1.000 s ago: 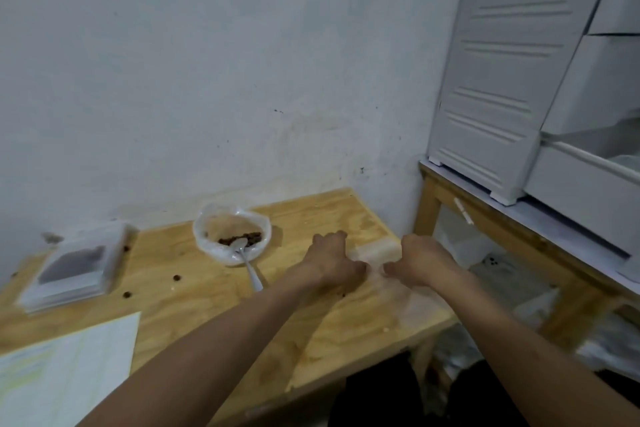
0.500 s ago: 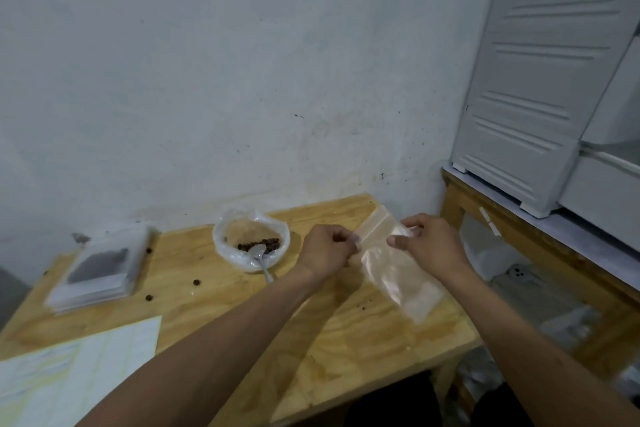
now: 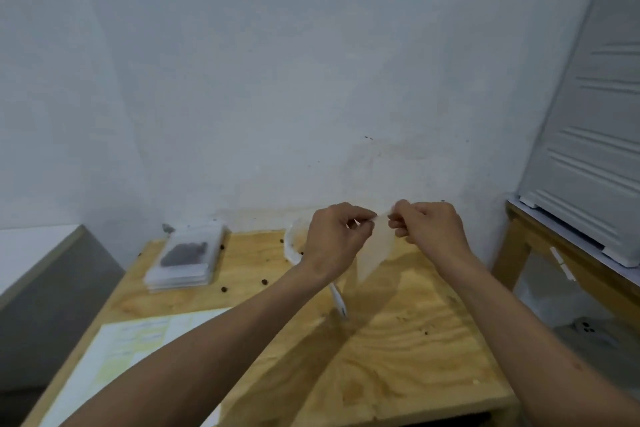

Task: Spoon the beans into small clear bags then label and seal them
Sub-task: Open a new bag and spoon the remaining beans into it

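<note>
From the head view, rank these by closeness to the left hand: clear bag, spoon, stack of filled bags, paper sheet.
1. Clear bag: pinched at its top by the left hand and right hand.
2. Spoon: just below the left wrist.
3. Stack of filled bags: far left on the table.
4. Paper sheet: front-left corner, roughly as far as the stack; too close to call.

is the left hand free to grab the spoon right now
Probably not yet: the left hand and right hand both pinch the top of the clear bag. The spoon lies just below the left wrist, nothing covering its handle.
</note>
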Action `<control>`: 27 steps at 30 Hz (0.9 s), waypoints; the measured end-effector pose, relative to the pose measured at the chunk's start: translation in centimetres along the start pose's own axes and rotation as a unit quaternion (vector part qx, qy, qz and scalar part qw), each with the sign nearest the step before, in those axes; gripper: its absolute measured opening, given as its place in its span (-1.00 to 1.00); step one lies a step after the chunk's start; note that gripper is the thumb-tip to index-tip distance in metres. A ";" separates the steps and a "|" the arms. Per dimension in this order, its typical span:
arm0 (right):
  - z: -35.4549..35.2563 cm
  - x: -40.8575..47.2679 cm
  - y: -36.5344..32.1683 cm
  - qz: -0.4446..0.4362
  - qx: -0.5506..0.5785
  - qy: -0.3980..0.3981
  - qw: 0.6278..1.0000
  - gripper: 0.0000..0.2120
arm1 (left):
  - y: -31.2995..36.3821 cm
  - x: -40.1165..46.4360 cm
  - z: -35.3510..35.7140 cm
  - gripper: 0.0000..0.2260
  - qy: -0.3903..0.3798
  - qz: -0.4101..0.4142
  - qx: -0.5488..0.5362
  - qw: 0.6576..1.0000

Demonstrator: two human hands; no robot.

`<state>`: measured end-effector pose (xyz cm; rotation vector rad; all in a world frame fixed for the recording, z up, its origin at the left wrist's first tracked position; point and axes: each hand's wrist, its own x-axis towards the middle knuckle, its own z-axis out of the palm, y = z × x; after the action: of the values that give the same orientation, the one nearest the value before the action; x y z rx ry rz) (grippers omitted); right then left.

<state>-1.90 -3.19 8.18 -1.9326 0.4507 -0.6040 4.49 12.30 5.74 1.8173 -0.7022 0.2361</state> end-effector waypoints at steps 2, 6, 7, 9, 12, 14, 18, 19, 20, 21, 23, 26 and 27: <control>1.0 0.1 -0.5 0.012 0.043 -0.022 0.999 -0.78 | 0.0 -0.3 -1.5 -0.87 -0.009 -0.019 -0.005 1.000; 2.7 0.2 -1.9 -0.021 0.090 -0.040 0.995 -0.76 | 0.3 -0.3 -3.7 -0.66 -0.030 -0.085 -0.091 0.992; 3.0 0.1 -2.4 -0.038 0.093 -0.046 0.994 -0.74 | 0.4 -0.2 -4.1 -0.65 -0.029 -0.097 -0.109 0.989; 3.6 0.1 -3.0 -0.074 0.086 -0.064 0.991 -0.71 | 0.6 0.1 -4.8 -0.69 -0.024 -0.124 -0.131 0.983; 4.3 0.1 -3.4 -0.110 0.059 -0.092 0.988 -0.70 | 0.9 0.4 -5.9 -0.80 -0.028 -0.157 -0.189 0.969; 4.5 0.3 -3.4 -0.115 0.046 -0.104 0.987 -0.67 | 0.8 0.4 -6.6 -0.87 -0.038 -0.166 -0.210 0.963; 4.9 0.2 -3.5 -0.101 0.047 -0.133 0.985 -0.66 | 0.5 0.6 -7.8 -0.91 -0.051 -0.179 -0.197 0.963; 5.1 0.0 -3.6 -0.100 0.042 -0.141 0.984 -0.67 | 0.5 0.6 -8.0 -0.92 -0.056 -0.175 -0.183 0.966; 5.3 -0.1 -3.6 -0.099 0.033 -0.146 0.984 -0.68 | 0.5 0.6 -8.1 -0.92 -0.059 -0.170 -0.165 0.970; 5.5 -0.2 -3.6 -0.097 0.023 -0.148 0.984 -0.69 | 0.5 0.5 -8.2 -0.93 -0.061 -0.164 -0.145 0.974; 5.8 -0.4 -3.7 -0.086 0.009 -0.152 0.985 -0.69 | 0.5 0.4 -8.3 -0.94 -0.048 -0.151 -0.108 0.981; 6.2 -0.6 -3.9 -0.072 0.003 -0.179 0.981 -0.71 | 0.4 0.2 -8.5 -0.90 -0.008 -0.145 -0.069 0.987; 6.3 -0.7 -4.0 -0.069 0.003 -0.188 0.980 -0.71 | 0.5 0.1 -8.5 -0.89 0.002 -0.144 -0.061 0.988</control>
<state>1.41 3.41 9.46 -2.0249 0.0752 -0.3139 5.78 19.98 9.26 1.7743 -0.4333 0.0053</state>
